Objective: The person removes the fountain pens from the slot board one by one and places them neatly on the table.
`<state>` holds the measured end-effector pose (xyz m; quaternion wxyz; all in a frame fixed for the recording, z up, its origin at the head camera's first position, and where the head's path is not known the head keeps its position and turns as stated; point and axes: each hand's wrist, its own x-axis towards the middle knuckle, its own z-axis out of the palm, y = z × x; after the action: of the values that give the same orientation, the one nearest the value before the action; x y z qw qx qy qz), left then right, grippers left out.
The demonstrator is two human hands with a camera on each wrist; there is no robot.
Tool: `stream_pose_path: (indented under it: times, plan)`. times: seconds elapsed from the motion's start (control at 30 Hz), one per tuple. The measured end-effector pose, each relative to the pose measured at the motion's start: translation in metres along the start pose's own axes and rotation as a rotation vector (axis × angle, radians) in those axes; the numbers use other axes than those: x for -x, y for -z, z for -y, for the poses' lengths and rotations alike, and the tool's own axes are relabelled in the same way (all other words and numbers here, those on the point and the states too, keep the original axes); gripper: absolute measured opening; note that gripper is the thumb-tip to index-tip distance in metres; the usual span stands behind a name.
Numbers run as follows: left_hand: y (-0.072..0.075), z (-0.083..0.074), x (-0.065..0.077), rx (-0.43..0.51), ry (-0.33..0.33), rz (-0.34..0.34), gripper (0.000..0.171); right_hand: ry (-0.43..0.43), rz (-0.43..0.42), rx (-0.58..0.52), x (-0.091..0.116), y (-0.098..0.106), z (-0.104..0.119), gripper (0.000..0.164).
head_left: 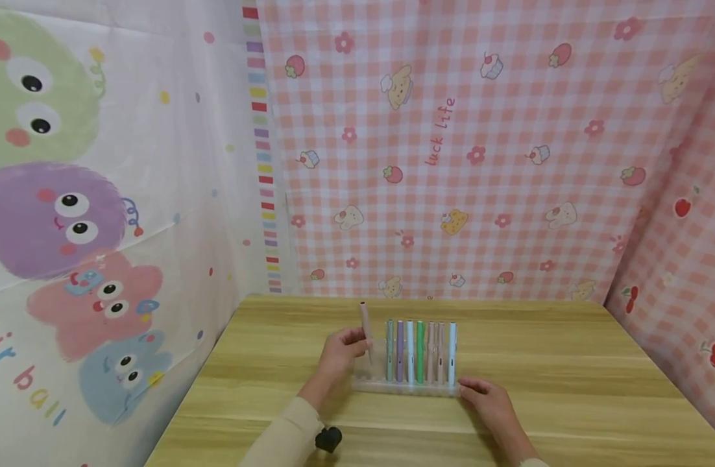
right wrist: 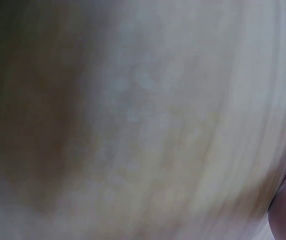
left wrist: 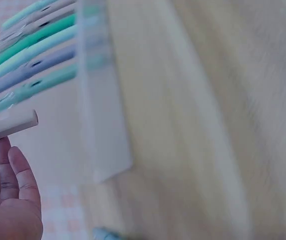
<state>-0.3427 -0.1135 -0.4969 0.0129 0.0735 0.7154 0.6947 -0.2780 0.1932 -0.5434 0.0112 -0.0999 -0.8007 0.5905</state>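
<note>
At the left end of the clear rack, a pale pinkish pen is pinched between the thumb and fingers of the left hand. Its long axis runs close to upright, the top leaning a little to the left and the lower end aimed down and slightly right, towards the rack's base. The upper end looks dark at its tip. From the left wrist, the lower end is blunt and round, points towards the base and stops short of it; the axis there runs nearly in line with the pens already in the row. Whether the pen touches the rack's clear back cannot be told.

Seven pens stand upright side by side in the rack, from left to right: teal, purple, light blue, green, two pinkish-grey ones and another light blue. The bare stretch of rack beside the teal one is where the held pen hovers.

The right hand grips the right end of the base with bent fingers and thumb. Under everything lies a wood-grained table.
</note>
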Motion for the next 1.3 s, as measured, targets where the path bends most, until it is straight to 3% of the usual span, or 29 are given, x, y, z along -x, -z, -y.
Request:
stream_pose_path:
  times: [0.27, 0.57, 0.77, 1.13, 1.3]
  plan:
    - [0.037, -0.015, -0.006, -0.02, 0.018, -0.099, 0.027, -0.002, -0.001, -0.014, -0.002, 0.001, 0.0, 0.025]
    - [0.068, -0.001, -0.009, -0.049, 0.089, -0.181, 0.049, -0.018, 0.003, -0.044, -0.002, 0.001, -0.001, 0.023]
    - [0.079, -0.001, -0.01, 0.017, 0.103, -0.205, 0.04, -0.005, 0.003, -0.075, -0.002, 0.0, -0.001, 0.024]
    - [0.096, 0.006, -0.006, -0.137, 0.158, -0.296, 0.032, -0.043, 0.013, -0.117, -0.003, -0.003, -0.001, 0.024]
    - [0.098, 0.012, -0.002, -0.122, 0.184, -0.323, 0.034, -0.048, 0.007, -0.111, -0.004, -0.002, -0.001, 0.023]
